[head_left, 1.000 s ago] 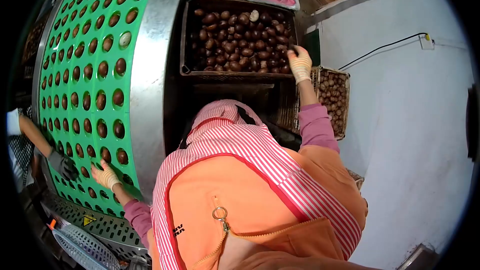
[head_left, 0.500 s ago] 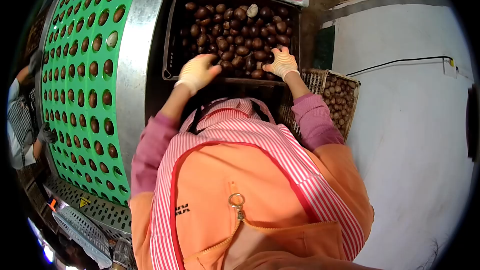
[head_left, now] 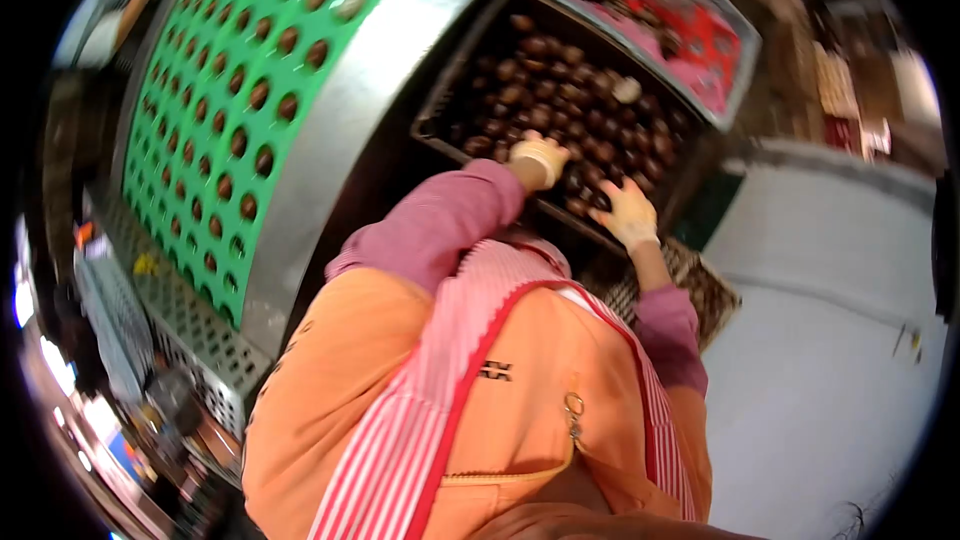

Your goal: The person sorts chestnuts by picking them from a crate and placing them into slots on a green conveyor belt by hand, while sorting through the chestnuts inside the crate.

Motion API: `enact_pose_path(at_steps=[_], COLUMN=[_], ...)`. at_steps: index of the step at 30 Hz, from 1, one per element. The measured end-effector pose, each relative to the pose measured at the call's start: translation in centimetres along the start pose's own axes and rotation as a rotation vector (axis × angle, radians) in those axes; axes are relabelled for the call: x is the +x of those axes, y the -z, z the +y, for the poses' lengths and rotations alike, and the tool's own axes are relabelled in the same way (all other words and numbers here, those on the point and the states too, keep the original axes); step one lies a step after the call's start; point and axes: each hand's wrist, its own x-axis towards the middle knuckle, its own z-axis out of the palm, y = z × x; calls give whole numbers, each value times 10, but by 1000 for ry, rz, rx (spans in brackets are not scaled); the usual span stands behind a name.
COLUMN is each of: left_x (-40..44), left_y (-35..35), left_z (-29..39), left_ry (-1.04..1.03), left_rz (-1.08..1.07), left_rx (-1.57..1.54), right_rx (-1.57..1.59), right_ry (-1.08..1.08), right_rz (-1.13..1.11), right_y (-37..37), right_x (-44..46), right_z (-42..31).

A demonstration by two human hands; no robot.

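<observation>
Both of my gloved hands are at the near edge of a dark crate (head_left: pixel 436 118) full of brown nuts (head_left: pixel 570 90). My left hand (head_left: pixel 540 157) reaches over the rim onto the nuts; its fingers are blurred and what they may hold is hidden. Just right of it, my right hand (head_left: pixel 630 212) lies at the crate's near side, fingers apart against the nuts. One pale nut (head_left: pixel 627 90) shows among the brown ones. Left of the crate, a green panel (head_left: pixel 300 75) carries rows of nuts in round pockets.
A metal border (head_left: pixel 350 105) separates the green panel from the crate. Behind the crate is a plastic-lined bin (head_left: pixel 735 105) with red and pink material. A smaller basket (head_left: pixel 705 295) stands right of my right arm, beside a pale wall (head_left: pixel 810 370). Blue-grey baskets (head_left: pixel 110 310) are at the left.
The view has turned and blurred. My left hand has moved from the green panel to the crate and farther in over the nuts. My right hand stays at the crate's near side.
</observation>
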Motion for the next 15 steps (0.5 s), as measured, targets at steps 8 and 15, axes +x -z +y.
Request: enact_pose_path(at_steps=[8,15], left_x=[-8,-39], left_y=[28,46], left_z=[1,6], left_ry=[31,72], left_rz=[-395,-352], left_rx=[-87,-203], right_rx=[24,219], right_ry=[-130,-66], right_rz=[-413,-534], right_y=[15,-10], right_x=[43,54], right_z=[4,11])
